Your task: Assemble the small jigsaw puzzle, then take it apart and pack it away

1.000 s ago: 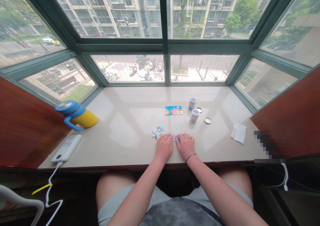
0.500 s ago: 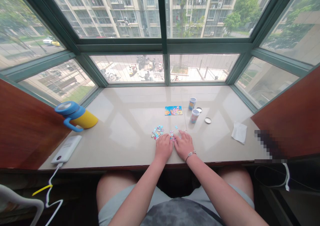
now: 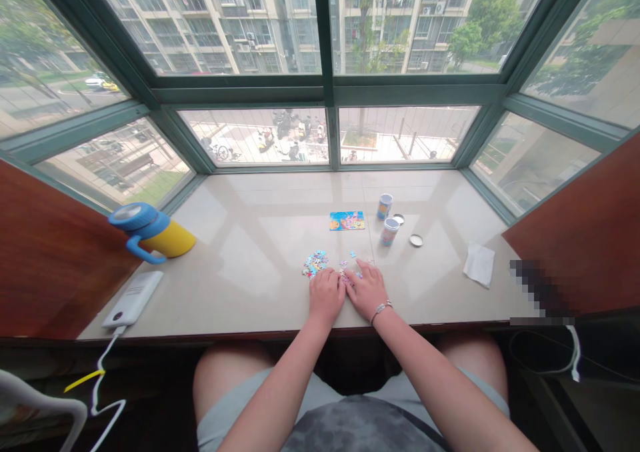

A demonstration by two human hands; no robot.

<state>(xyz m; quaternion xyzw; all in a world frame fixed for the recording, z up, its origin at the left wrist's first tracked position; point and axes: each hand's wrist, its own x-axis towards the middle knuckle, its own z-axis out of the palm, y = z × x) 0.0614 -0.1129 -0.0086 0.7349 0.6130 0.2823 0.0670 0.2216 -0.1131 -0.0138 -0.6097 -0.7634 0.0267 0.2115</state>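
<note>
Directly under open fingers of left hand point(image 3: 327, 295) and right hand point(image 3: 369, 291) lie puzzle pieces point(image 3: 345, 269).

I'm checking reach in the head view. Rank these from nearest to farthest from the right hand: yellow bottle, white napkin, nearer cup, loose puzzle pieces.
1. Loose puzzle pieces, right by the right hand fingertips.
2. Nearer cup, just beyond.
3. White napkin, off right.
4. Yellow bottle, far left.
</note>
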